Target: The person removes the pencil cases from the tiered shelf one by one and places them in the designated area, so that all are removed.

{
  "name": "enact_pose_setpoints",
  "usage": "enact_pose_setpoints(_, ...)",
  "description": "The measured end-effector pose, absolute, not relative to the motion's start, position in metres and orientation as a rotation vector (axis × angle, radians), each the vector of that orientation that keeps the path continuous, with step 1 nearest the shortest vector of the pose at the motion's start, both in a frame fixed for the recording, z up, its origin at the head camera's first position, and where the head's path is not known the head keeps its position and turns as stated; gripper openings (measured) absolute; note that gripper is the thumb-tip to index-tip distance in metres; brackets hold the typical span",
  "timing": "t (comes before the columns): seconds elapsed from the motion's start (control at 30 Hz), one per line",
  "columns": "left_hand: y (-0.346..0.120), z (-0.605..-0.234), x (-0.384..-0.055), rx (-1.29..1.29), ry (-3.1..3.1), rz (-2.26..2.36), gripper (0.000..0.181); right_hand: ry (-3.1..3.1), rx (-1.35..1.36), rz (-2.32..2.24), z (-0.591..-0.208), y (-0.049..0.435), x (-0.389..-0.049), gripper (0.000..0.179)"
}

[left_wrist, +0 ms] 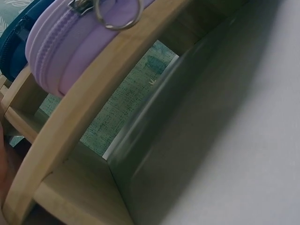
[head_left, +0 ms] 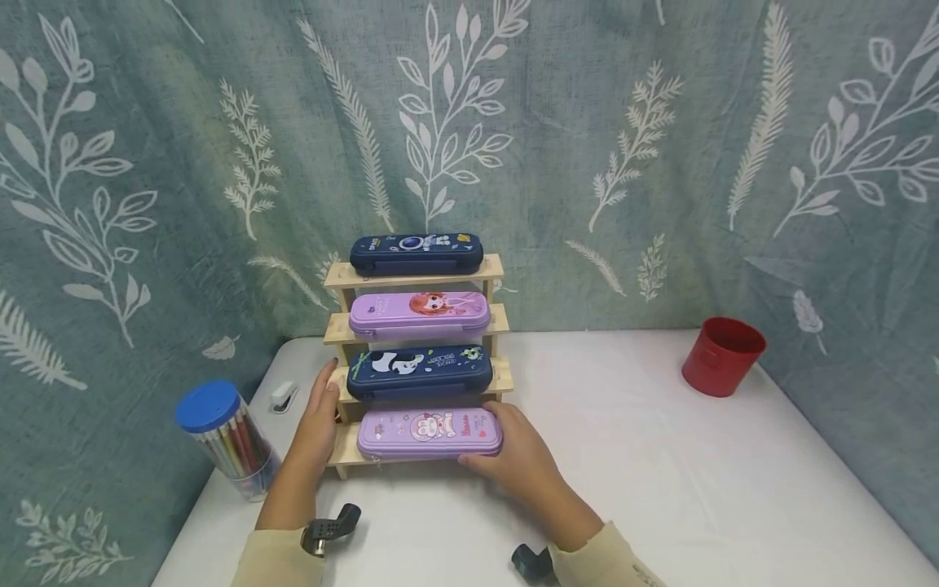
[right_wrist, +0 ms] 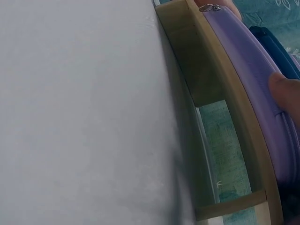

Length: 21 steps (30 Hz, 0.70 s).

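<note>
A wooden tiered rack (head_left: 341, 452) bears pencil cases on its steps. On the lowest step lies a light purple pencil case (head_left: 429, 432) with a cartoon bunny; its zipper ring shows in the left wrist view. My right hand (head_left: 522, 448) grips this case's right end, thumb (right_wrist: 285, 91) on its front side. Against the rack's left side rests my left hand (head_left: 317, 420), fingers extended upward; the left wrist view shows only a sliver of it. Above sit a navy panda case (head_left: 421, 373), a purple case with a girl (head_left: 420, 315) and a navy astronaut case (head_left: 416, 254).
Left of the rack, a clear tub with a blue lid (head_left: 209, 406) holds several pencils. A small white stapler-like item (head_left: 282, 395) lies behind it. A red bucket (head_left: 722, 359) stands far right on the white table (head_left: 609, 456). Patterned green cloth (head_left: 543, 163) hangs behind.
</note>
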<state>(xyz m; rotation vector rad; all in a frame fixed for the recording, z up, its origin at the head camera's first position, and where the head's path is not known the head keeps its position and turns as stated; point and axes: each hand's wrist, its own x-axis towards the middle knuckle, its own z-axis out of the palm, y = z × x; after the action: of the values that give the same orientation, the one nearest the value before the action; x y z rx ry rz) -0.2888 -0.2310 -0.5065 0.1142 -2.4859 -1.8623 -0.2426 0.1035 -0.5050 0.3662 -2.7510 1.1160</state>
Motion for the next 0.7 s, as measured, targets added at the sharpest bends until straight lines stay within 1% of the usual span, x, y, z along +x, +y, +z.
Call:
enact_pose_setpoints(0.4,-0.231,-0.507,-0.292,0.046,-2.447,-1.876,0.057,-2.721,0.354,1.159,-0.506,0.116,-0.243,0.094)
enact_pose_setpoints(0.7,-0.231,-0.506,-0.29,0.082,-2.465,-1.876,0.056,-2.745,0.295,1.179,-0.507,0.148,-0.228,0.093)
